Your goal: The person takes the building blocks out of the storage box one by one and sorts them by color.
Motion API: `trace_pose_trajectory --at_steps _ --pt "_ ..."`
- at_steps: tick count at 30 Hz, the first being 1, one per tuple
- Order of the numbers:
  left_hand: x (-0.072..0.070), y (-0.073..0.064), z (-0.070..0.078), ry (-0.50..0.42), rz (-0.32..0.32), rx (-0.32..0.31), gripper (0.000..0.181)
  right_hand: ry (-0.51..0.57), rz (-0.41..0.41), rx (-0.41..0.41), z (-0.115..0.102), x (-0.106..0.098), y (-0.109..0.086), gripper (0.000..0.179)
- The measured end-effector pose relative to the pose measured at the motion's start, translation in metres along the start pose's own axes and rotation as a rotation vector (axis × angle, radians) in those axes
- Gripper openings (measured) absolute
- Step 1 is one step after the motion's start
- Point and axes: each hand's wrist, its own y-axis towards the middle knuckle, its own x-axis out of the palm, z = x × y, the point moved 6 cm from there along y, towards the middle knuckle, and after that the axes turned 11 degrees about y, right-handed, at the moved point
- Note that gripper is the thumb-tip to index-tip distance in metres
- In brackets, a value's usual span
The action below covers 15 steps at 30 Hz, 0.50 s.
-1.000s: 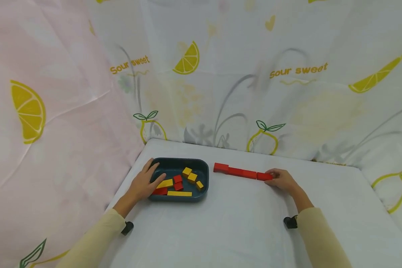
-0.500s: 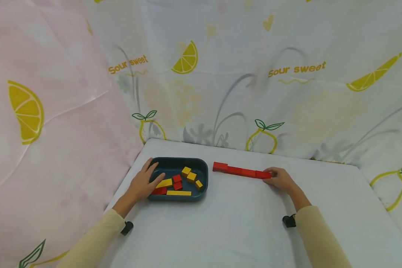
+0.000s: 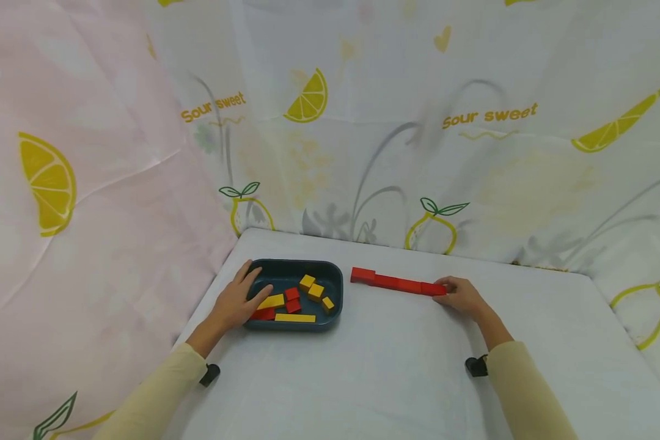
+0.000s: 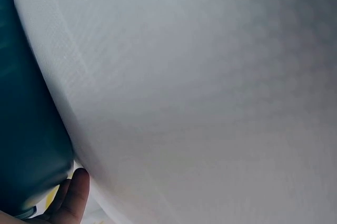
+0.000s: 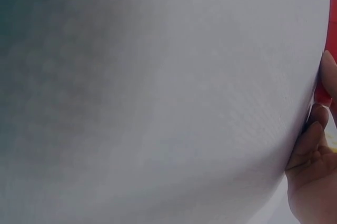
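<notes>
My left hand (image 3: 235, 304) holds the left end of a dark teal tray (image 3: 330, 327), its thumb and a finger reaching over the rim. In the left wrist view, fingertips (image 4: 79, 182) show against the tray's outer wall (image 4: 31, 113). Inside lie several yellow blocks (image 3: 295, 318) and red blocks (image 3: 293, 305), some partly covered by the hand. To the right of the tray, red blocks (image 3: 393, 283) form a slanting row on the table. At its right end, my right hand (image 3: 462, 294) pinches a red block (image 3: 431, 289) between thumb and fingers, its end set against the row.
White cloth covers the table (image 3: 374, 366). A patterned curtain (image 3: 374, 153) stands close behind the row, and a pink cloth (image 3: 115, 244) rises along the left side. A raised red block (image 3: 363, 275) sits at the row's left end, near the tray.
My right hand has slid its red block slightly left, and the thin gap between it and the row has closed. My left hand and the tray have stayed put.
</notes>
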Motion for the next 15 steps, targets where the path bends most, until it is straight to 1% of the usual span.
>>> trace_pose_trajectory --at_steps 15 --pt "0.0009 0.0006 -0.0002 0.0 0.003 -0.005 0.079 0.009 -0.015 -0.02 0.0005 -0.0002 -0.0025 0.042"
